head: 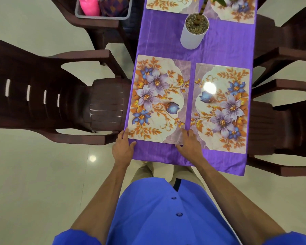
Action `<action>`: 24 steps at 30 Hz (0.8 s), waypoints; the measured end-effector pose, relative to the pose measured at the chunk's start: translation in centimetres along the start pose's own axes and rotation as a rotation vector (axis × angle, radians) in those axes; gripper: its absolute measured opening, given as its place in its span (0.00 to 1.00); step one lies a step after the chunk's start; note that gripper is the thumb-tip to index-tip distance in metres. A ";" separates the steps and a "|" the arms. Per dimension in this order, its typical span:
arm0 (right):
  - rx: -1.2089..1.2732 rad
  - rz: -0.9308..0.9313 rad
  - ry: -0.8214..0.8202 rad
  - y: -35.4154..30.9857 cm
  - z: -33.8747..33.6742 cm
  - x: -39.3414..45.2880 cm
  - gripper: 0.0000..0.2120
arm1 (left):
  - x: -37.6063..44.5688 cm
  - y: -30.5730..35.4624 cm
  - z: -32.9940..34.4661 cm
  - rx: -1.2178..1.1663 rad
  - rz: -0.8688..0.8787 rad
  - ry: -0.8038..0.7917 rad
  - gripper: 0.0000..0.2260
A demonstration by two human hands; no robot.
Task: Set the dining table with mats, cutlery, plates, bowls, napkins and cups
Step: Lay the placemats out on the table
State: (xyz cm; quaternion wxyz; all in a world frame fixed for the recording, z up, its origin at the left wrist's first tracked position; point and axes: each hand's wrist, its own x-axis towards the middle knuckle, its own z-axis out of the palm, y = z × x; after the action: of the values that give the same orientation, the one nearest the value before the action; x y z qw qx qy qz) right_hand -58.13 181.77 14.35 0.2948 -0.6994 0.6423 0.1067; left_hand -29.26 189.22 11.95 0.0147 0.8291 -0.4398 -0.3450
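Our left hand (123, 147) and right hand (190, 141) rest with fingers flat on the near corners of a floral mat (157, 99) on the tabletop (166, 43). It looks thin, light, glossy, likely slippery; edges suit gripping. Purple cloth covers the tabletop; brown chairs (48, 101) flank it.
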 end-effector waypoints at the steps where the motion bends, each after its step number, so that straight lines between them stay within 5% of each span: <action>1: -0.001 -0.002 -0.002 0.0 0.0 0.0 0.33 | -0.1 0.0 0.0 -0.025 0.000 0.006 0.32; 24: -0.044 -0.002 -0.003 -0.4 0.4 0.3 0.37 | 0.9 -1.1 -1.3 -0.157 -0.001 0.059 0.24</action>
State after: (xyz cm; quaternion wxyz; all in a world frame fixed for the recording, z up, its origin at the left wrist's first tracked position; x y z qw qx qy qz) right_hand -57.57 181.76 14.00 0.2805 -0.7062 0.6387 0.1214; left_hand -27.41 188.85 12.08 0.0924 0.8352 -0.4105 -0.3540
